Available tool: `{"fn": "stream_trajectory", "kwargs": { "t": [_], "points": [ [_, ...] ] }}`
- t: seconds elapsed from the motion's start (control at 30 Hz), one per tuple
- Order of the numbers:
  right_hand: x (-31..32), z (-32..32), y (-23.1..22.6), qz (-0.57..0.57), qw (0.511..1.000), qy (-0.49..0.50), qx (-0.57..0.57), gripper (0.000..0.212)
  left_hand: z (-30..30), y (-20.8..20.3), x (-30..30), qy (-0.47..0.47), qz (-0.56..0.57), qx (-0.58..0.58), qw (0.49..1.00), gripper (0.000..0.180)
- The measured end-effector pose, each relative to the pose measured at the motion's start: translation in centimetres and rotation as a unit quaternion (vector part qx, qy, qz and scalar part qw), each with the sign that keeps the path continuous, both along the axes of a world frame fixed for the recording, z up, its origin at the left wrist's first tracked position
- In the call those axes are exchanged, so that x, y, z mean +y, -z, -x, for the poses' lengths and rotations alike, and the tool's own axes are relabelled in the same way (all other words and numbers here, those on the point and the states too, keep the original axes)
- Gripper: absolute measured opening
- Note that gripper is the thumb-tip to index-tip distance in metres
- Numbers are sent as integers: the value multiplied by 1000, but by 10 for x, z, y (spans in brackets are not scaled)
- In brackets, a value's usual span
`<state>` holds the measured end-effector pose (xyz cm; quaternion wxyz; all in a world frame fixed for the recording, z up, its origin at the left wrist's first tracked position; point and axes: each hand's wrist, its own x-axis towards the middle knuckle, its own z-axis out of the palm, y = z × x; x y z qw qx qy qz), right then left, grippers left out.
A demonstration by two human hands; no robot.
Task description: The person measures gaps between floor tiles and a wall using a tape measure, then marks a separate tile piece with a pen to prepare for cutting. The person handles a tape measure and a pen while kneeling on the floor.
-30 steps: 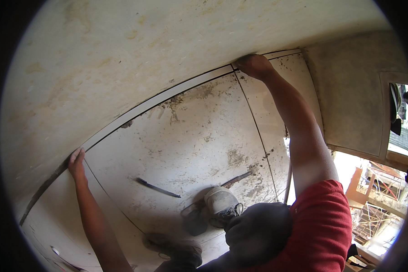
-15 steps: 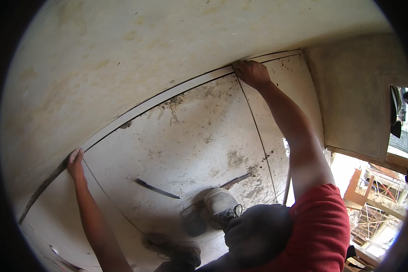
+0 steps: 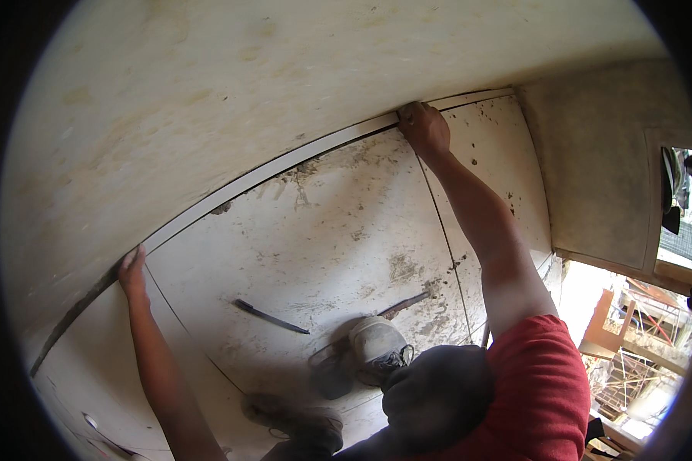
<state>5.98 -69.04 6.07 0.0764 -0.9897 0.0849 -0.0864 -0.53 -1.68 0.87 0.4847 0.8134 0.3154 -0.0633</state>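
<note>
A long, narrow white tile strip (image 3: pixel 273 172) lies along the foot of the wall, on the edge of the tiled floor. My left hand (image 3: pixel 134 275) grips its left end, fingertips against the wall side. At the strip's right end, my right hand (image 3: pixel 426 132) is closed, with its fingers curled over the end and partly hidden from view. Another white strip (image 3: pixel 473 98) continues along the wall beyond my right hand. A dark gap (image 3: pixel 81 311) runs between wall and floor to the left of my left hand.
On the dirt-smeared floor tiles (image 3: pixel 315 230) lie a dark slim rod (image 3: pixel 271 316) and a tool with a brownish end (image 3: pixel 404 304) near my shoe (image 3: pixel 377 349). A plastered side wall (image 3: pixel 603 169) stands at right. Beyond an opening are wooden frames (image 3: pixel 609 326) and debris.
My right forearm has swung slightly inward and the right hand has turned a little at the strip's end. My left hand stays at the left end. The strip lies against the wall as before.
</note>
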Motion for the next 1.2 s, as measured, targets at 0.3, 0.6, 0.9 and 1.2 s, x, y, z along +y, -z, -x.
{"fn": "stream_trajectory", "kwargs": {
  "t": [0.3, 0.6, 0.9, 1.2],
  "points": [
    [1, 8, 21, 60, 990, -65, -109, 11, 2, 0, 0, -4, 6, -5, 1000, 48],
    [-15, 7, 12, 131, 984, -112, -35, 28, 3, 4, 2, -3, 19, -17, 1000, 48],
    [-19, -4, -3, 213, 960, -184, -18, 13, 2, 1, -2, -11, 32, -30, 999, 44],
    [2, 3, 8, 158, 985, -68, 13, 14, 4, 0, -4, -1, 29, -32, 999, 42]
  ]
}}
